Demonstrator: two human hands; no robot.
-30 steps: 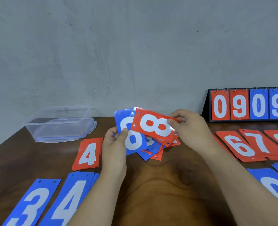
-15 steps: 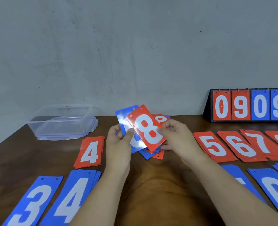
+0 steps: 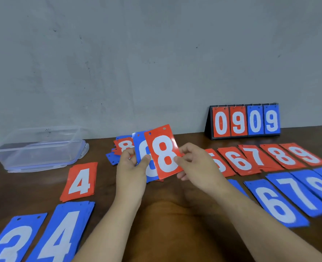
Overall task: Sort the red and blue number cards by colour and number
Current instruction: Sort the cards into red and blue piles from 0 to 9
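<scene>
Right hand (image 3: pixel 196 165) — pinches red 8 card (image 3: pixel 163 151) by its edge.

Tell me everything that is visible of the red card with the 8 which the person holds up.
The red 8 card is a glossy rectangle, plastic by its look, with a large white 8 and two punched holes near its top edge. It is held upright above the table, its top leaning slightly left. The right hand pinches its right edge. It overlaps a blue card behind it, which the left hand holds.
</scene>
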